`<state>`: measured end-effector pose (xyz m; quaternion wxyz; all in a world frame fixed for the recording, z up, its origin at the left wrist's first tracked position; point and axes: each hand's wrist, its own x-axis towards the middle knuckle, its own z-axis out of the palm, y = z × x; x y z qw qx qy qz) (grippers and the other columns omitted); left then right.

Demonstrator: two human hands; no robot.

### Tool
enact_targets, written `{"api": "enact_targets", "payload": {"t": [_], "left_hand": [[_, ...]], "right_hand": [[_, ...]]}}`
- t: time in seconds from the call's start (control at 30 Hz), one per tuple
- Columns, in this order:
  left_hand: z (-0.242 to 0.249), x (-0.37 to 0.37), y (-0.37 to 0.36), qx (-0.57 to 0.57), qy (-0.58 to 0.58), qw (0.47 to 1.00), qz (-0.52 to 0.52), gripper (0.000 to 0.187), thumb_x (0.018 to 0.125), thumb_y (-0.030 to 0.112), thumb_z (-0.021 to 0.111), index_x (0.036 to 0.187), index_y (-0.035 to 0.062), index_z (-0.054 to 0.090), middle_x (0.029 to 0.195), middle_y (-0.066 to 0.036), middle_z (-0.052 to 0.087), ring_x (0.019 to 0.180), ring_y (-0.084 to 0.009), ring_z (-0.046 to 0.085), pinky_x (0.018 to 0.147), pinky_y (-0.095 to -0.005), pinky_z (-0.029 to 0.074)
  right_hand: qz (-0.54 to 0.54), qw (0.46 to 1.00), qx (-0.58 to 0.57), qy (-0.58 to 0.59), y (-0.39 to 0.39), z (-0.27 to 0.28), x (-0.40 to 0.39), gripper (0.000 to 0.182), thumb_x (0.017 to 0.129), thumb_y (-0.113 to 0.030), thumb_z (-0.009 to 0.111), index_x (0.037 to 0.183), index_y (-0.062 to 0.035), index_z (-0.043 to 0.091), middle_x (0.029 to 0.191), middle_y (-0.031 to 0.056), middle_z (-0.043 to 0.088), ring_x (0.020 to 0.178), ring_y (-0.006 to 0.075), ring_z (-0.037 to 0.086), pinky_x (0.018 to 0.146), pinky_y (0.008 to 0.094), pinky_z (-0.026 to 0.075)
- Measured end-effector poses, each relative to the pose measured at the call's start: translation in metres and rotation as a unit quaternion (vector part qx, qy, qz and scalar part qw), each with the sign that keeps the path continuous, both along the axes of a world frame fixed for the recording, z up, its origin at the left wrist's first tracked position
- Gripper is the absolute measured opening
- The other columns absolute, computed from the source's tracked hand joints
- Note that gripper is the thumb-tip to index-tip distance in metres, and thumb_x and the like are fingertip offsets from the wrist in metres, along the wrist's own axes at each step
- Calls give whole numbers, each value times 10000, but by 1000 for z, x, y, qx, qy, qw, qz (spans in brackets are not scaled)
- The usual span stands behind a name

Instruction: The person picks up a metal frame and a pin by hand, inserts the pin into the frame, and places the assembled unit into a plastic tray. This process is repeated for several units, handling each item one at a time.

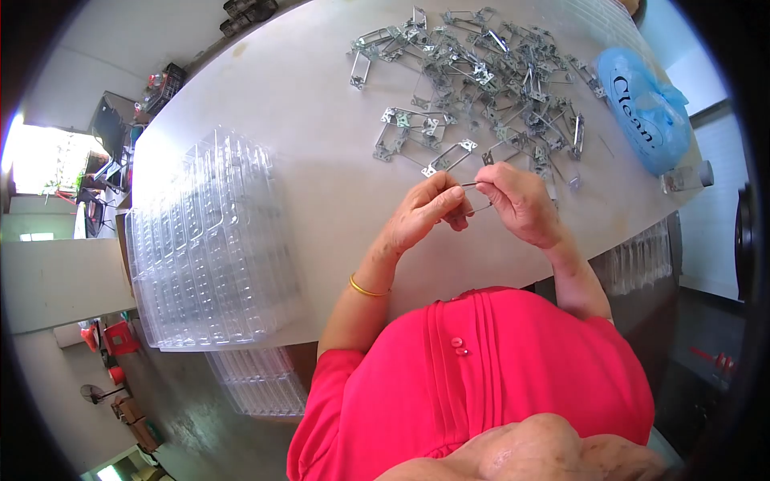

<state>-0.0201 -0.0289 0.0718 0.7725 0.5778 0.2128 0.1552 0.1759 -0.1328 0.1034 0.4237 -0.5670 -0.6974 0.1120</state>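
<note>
Your left hand (429, 206) and right hand (521, 202) pinch a metal piece (470, 184) between them, near the bracket pile (481, 74)

Bracket pile (482, 74): on worktop (321, 120)
Left grip (433, 207), right grip (520, 200): hold metal piece (471, 185) near pile
Trays (212, 240): left of pile

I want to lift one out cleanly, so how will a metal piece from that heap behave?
The metal pieces look shiny and rigid, so each is probably stiff. Their open, thin frames suggest little weight. Many overlap, so one may snag its neighbours.
</note>
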Motion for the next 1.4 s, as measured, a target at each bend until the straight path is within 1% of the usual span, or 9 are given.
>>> {"api": "enact_targets", "payload": {"t": [0.17, 0.23, 0.33, 0.43, 0.9, 1.0, 1.07, 1.23, 1.4], "left_hand": [[1, 2, -3, -22, 29, 999, -30, 330, 1054, 377, 497, 1032, 61, 591, 881, -89, 710, 672, -109, 607, 590, -243, 405], [-3, 3, -3, -30, 8, 1000, -5, 310, 1059, 360, 490, 1037, 66, 585, 893, -94, 713, 661, -106, 592, 587, -241, 407], [-5, 4, -4, -40, -37, 998, 39, 276, 1066, 329, 481, 1040, 69, 572, 914, -105, 715, 647, -102, 572, 585, -239, 414], [-4, 5, -5, -56, -64, 994, 62, 254, 1067, 305, 482, 1034, 66, 561, 946, -116, 715, 646, -101, 564, 592, -242, 426], [-8, 5, -5, -14, -60, 997, 55, 169, 1074, 211, 505, 1029, 54, 544, 997, -48, 686, 730, -63, 517, 643, -240, 443], [-13, 7, -7, 123, -41, 987, 99, 156, 1073, 153, 498, 1050, 18, 573, 1016, -77, 681, 782, -86, 546, 696, -255, 465], [-14, 8, -6, 335, -35, 937, 91, 100, 1045, 83, 534, 1037, -8, 575, 988, -76, 662, 806, -139, 560, 742, -296, 490], [-12, 11, -9, 377, -49, 919, 105, 24, 977, 17, 578, 991, 0, 570, 915, -115, 623, 800, -273, 586, 734, -359, 487], [-8, 11, -8, 451, -36, 886, 99, 40, 930, -5, 588, 944, 20, 560, 876, -120, 604, 810, -342, 590, 721, -411, 478]], "right_hand": [[-7, 999, -24, 32, 5, 0, -4, 90, 938, -56, 673, 1021, -51, 638, 850, 113, 643, 734, 298, 649, 633, 360, 501], [-104, 991, 70, 37, 10, 3, -2, 81, 951, -62, 669, 1030, -51, 654, 826, 90, 639, 701, 223, 635, 626, 332, 494], [-146, 985, 26, 92, 5, 4, 4, 74, 969, -69, 656, 1040, -50, 662, 777, 67, 634, 637, 169, 598, 597, 304, 481], [-166, 977, -78, 106, -4, 13, -5, 64, 974, -67, 647, 1036, -55, 657, 741, 83, 633, 580, 180, 577, 567, 301, 472], [-160, 986, -52, 25, -3, 13, -20, 105, 972, -86, 627, 1075, -66, 633, 704, 120, 637, 570, 271, 622, 539, 355, 473], [-154, 980, -100, 75, -4, 20, -25, 178, 992, -106, 606, 1163, -57, 609, 678, 94, 624, 558, 216, 614, 536, 343, 464], [-144, 969, -149, 132, -5, 22, -24, 219, 1006, -124, 591, 1213, -50, 593, 668, 76, 620, 552, 175, 607, 534, 332, 458], [-34, 872, -283, 398, -2, 9, -9, 282, 1076, -244, 502, 1271, -57, 582, 691, 10, 642, 583, 58, 568, 531, 229, 445], [-35, 854, -332, 398, -1, 19, -7, 283, 1074, -267, 516, 1246, -59, 598, 699, 5, 634, 579, 60, 565, 533, 220, 455]]}}
